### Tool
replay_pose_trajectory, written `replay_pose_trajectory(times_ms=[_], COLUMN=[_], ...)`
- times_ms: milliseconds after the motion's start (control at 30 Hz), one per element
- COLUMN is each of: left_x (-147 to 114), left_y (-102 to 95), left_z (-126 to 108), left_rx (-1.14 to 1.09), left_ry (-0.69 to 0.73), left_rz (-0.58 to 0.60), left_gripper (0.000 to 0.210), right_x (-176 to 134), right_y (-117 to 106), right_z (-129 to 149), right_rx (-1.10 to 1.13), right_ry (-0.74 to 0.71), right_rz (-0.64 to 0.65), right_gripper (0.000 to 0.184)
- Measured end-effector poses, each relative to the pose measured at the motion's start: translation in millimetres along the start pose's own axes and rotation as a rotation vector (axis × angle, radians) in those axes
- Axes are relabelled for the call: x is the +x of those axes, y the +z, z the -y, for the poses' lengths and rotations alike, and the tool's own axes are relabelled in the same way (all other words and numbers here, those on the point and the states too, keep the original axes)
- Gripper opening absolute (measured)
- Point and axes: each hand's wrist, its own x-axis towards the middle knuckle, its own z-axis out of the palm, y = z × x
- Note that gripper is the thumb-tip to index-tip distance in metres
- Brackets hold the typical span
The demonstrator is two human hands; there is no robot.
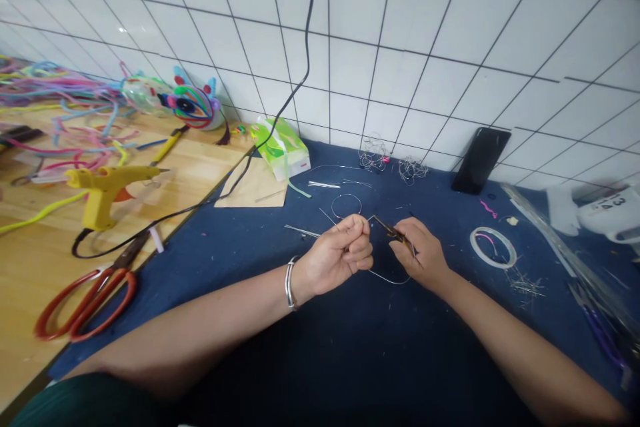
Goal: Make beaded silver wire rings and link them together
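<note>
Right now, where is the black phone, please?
In the head view, the black phone leans against the tiled wall, right of centre and beyond the right hand. The tangled wire lies to its left; the white ring appears below it.

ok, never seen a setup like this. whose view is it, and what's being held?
No machine here: these are a person's bare hands, seen from a camera worn on the head, looking forward and down. The left hand pinches thin wire; the right hand grips a small plier-like tool, its tip close to the left fingertips. On the dark blue surface lie wire tangles, and a phone leans against the tiled wall. The wooden tabletop at left holds a yellow glue gun.
</note>
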Motion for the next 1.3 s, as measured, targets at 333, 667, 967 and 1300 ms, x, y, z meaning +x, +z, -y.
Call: replay_pose_trajectory(times_ms=[333, 667, 967, 1300], left_x=[-1.3, -7.8, -17.2, -11.7], left_y=[0.9, 7.0, 21.1, 13.6], left_z=[1.2, 4.8, 6.1, 6.5], left_rx=[0.005, 0.047, 0.070, 0.064], left_ry=[-0.014, -0.017, 0.029, 0.045], left_rz=[0.000, -0.074, -0.091, -0.099], left_gripper=[0.017, 0.012, 0.015, 0.016], right_x=[-1.6, -3.4, 1.2, 1.5], right_y=[-0.1, -7.8, -10.9, -9.4], right_z=[-0.3, -11.6, -10.6, 3.9], right_rx=[-0.047, -0.408, -0.263, -0.004], right_ry=[0.001, -0.109, 0.015, 0.059], right_rz=[0.007, -0.006, -0.050, 0.069], right_gripper=[0.007, 0.014, 0.013, 0.012])
